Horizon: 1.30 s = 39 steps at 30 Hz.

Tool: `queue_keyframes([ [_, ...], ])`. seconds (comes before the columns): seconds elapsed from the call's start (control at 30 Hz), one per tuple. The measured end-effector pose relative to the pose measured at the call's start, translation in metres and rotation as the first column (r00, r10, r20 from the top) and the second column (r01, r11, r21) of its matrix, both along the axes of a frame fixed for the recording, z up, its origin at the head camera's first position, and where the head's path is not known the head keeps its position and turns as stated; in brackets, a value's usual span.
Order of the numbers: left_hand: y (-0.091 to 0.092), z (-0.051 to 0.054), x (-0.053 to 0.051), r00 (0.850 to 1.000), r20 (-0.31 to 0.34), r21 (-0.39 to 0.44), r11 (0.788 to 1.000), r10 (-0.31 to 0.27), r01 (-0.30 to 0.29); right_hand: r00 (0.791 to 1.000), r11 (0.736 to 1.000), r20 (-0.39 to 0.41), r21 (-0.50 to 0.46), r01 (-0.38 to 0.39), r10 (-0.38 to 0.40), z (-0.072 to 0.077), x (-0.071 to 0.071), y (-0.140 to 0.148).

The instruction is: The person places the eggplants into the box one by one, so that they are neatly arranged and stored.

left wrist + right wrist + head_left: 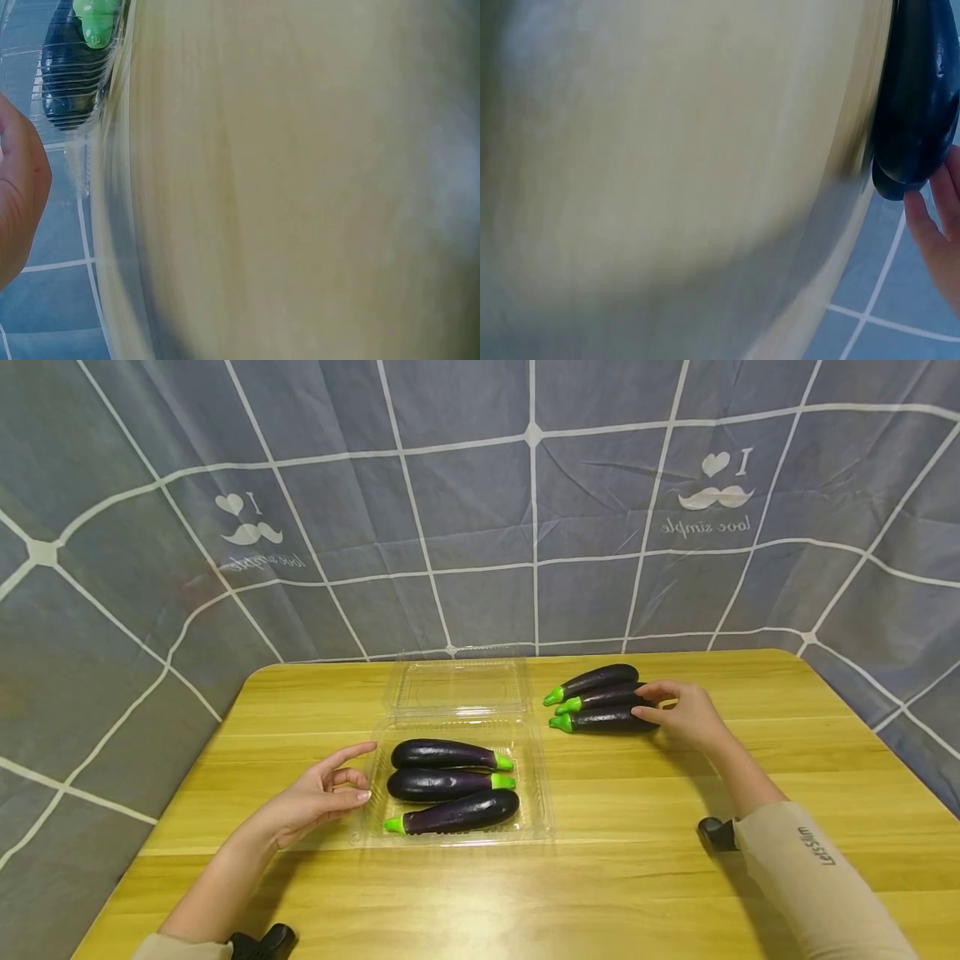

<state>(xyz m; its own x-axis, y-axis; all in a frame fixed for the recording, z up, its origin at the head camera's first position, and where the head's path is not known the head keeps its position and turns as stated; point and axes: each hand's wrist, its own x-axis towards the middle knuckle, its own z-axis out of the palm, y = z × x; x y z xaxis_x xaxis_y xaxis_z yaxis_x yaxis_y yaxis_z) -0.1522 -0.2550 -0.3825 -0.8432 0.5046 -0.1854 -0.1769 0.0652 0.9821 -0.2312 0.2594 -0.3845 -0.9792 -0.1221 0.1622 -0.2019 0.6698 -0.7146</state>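
Three dark purple eggplants lie side by side in the base of a clear plastic clamshell box [536, 810] in the head view. The far eggplant [442, 753] and middle eggplant [435, 784] have green stems to the right; the near eggplant [465, 812] has its stem to the left. My left hand [318, 793] is at the box's left side, fingers loosely bent, holding nothing. To the right, three more eggplants [607, 719] lie close together, stems left. My right hand [686, 714] touches their rounded right ends with thumb and fingers spread; in the right wrist view, its fingertips meet an eggplant [919, 97].
The box's lid [457, 685] lies folded back toward the rear of the wooden table [637, 877]. Behind the table hangs a grey curtain [480, 518] with white lines. Dark wrist devices [718, 833] are on both forearms.
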Motion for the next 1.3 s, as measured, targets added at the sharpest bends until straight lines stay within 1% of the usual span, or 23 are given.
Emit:
queue_keyframes([
  [0.2,0.0,-0.001,0.0,1.0,-0.004,0.013,1.0,-0.001,0.001,1.0,1.0,-0.011,0.012,-0.013,0.013,-0.003,-0.001,0.0],
  [0.33,0.001,-0.001,0.0,1.0,-0.009,0.017,1.0,-0.004,0.004,1.0,1.0,-0.003,0.014,-0.022,0.022,-0.004,-0.002,0.001],
  [0.63,0.0,-0.001,-0.001,1.0,-0.004,-0.004,1.0,0.001,-0.001,0.996,0.998,0.075,0.001,-0.057,0.057,-0.002,0.001,0.005],
  [0.93,0.0,-0.002,-0.001,1.0,-0.006,0.015,1.0,-0.009,0.009,0.985,0.997,0.155,0.002,-0.078,0.076,-0.006,0.002,0.011],
  [1.3,-0.001,-0.002,-0.001,1.0,-0.005,0.02,1.0,-0.01,0.01,0.974,0.991,0.192,0.037,-0.131,0.122,-0.006,0.003,0.015],
])
